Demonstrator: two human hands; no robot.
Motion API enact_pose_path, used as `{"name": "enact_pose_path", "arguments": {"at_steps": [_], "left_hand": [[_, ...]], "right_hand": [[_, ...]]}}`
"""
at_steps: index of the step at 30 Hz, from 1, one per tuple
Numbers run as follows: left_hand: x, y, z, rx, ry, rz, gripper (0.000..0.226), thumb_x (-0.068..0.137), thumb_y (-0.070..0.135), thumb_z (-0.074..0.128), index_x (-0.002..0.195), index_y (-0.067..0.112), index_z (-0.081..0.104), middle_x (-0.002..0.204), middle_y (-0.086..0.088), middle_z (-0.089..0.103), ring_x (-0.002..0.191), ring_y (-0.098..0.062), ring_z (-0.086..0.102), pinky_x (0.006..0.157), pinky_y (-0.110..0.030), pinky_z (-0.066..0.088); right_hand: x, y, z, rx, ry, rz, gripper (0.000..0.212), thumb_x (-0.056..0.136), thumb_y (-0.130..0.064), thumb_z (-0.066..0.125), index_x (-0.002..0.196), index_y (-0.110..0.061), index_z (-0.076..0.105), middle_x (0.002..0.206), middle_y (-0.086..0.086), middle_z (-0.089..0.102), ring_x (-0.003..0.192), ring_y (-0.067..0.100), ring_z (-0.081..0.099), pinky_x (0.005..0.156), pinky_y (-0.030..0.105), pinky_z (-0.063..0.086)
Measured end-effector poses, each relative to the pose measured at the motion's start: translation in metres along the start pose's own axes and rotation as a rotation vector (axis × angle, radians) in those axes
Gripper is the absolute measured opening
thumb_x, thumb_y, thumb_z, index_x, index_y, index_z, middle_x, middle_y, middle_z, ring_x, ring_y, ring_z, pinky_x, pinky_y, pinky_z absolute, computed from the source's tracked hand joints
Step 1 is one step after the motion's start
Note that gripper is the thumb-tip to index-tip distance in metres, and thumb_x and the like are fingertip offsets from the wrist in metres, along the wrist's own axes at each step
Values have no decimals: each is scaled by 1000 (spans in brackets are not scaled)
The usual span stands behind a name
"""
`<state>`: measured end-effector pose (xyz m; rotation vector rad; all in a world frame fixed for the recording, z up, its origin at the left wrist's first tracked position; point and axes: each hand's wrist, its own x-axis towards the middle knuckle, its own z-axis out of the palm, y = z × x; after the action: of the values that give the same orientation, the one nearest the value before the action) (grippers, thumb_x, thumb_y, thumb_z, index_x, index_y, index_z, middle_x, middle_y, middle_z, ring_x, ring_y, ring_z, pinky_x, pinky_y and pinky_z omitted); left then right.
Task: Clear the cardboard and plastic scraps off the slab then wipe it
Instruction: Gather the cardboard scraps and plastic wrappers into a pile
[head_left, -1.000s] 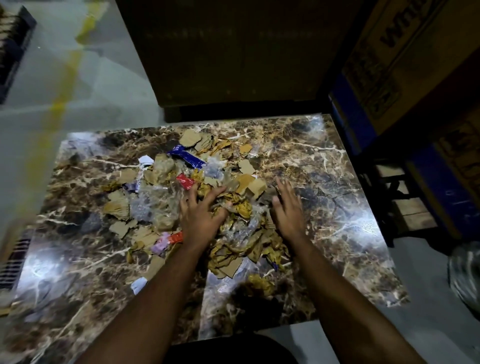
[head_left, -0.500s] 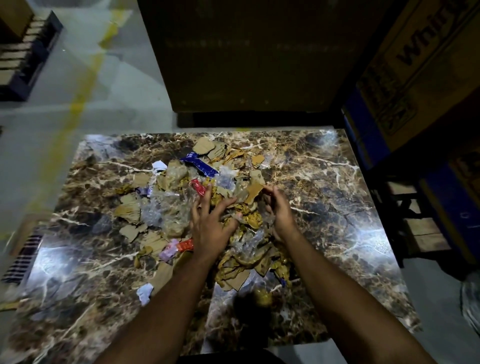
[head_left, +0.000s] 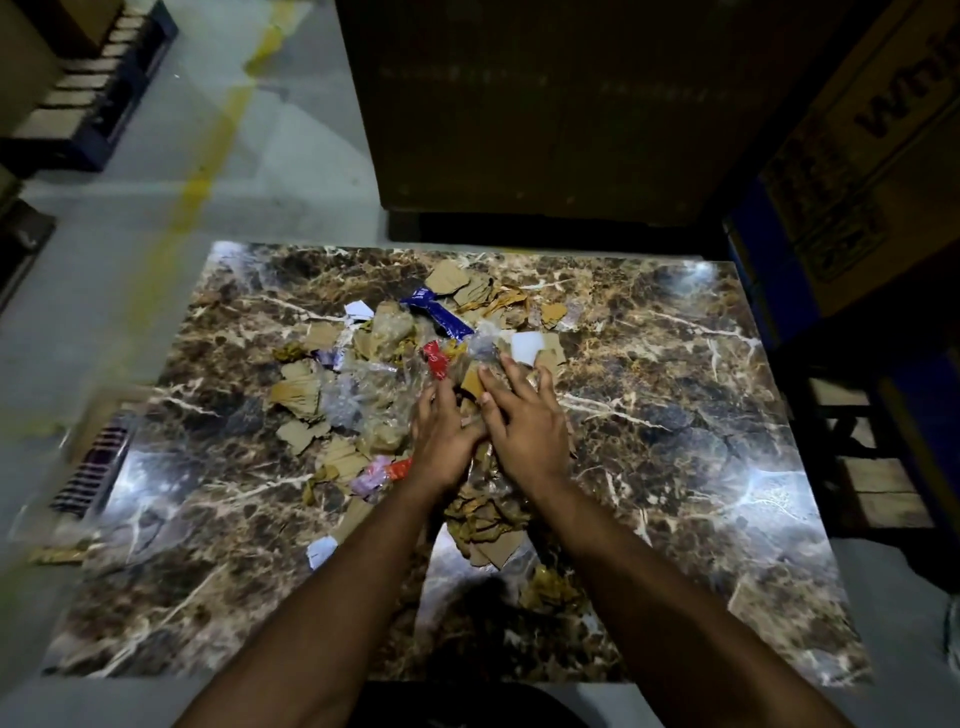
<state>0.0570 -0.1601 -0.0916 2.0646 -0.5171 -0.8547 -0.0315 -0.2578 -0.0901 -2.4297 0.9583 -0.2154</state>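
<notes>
Both hands press side by side into the heap of cardboard and plastic scraps (head_left: 363, 395) at the middle of the marble counter (head_left: 675, 415). The left hand (head_left: 441, 436) curls into the scraps, apparently gripping some, though the dim light hides its fingertips. The right hand (head_left: 524, 421) lies spread, fingers fairly straight, on the pile.

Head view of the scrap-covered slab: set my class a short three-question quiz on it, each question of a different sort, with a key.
1. True or false: both hands lie on the scrap pile, side by side.
2. Which wrapper lies nearest the slab's far edge? A) red wrapper B) blue wrapper C) pink wrapper
3. Fill in: the white scrap lies just beyond the ____ hand's fingertips.

Key: 1 true; 2 B; 3 right.
</notes>
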Motion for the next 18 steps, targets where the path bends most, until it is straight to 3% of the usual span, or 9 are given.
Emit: {"name": "enact_pose_path", "arguments": {"at_steps": [2, 4, 7, 11, 13, 16, 18], "left_hand": [[3, -5, -8, -205, -25, -6, 73, 67, 53, 58, 137, 52, 40, 149, -2, 38, 135, -32, 39, 105, -63, 41], [1, -10, -13, -264, -71, 37, 69, 68, 39, 57, 133, 53, 43, 142, -3, 47, 127, -29, 49, 97, -59, 48], [-12, 2, -21, -471, -74, 58, 59, 75, 17, 55, 128, 40, 41, 137, 2, 54, 114, -22, 58, 77, -39, 52], [-19, 5, -50, -502, -2, 72, 38, 96, 4, 50, 126, 26, 54, 136, 4, 58, 104, -13, 65, 69, -25, 54], [-15, -2, -76, -433, 169, 101, 30, 100, 0, 46, 118, 16, 63, 130, -3, 63, 106, -12, 65, 73, -27, 57], [9, -35, -129, -280, 525, 129, 23, 99, 4, 51, 109, 15, 68, 115, -7, 68, 89, 5, 64, 76, -20, 57], [38, -68, -172, -173, 644, 100, 22, 95, 17, 55, 107, 31, 67, 115, -10, 67, 98, -9, 64, 86, -37, 58]], "right_hand": [[0, 2, 5, -109, 10, -19, 48, 103, -58, 32, 151, -49, 34, 164, -18, 22, 153, 34, 15, 110, 51, 39], [-2, 4, 8, -188, 25, -62, 48, 103, -58, 35, 151, -50, 34, 164, -16, 23, 152, 37, 19, 105, 51, 44], [-3, 4, 7, -263, 26, -83, 48, 104, -56, 35, 151, -47, 35, 165, -11, 24, 150, 40, 22, 103, 52, 45], [-4, 2, 6, -288, 27, -69, 50, 103, -56, 31, 151, -45, 38, 164, -9, 29, 148, 42, 26, 101, 51, 47], [-4, 2, 6, -265, 52, -72, 48, 103, -54, 35, 149, -43, 44, 163, -8, 32, 145, 43, 29, 99, 51, 49], [-5, 2, 7, -261, 75, -78, 48, 102, -53, 35, 148, -41, 47, 161, -7, 35, 144, 43, 31, 99, 52, 48], [-4, 2, 10, -254, 85, -75, 48, 103, -54, 33, 148, -42, 46, 162, -8, 35, 144, 43, 30, 99, 52, 48]]}}
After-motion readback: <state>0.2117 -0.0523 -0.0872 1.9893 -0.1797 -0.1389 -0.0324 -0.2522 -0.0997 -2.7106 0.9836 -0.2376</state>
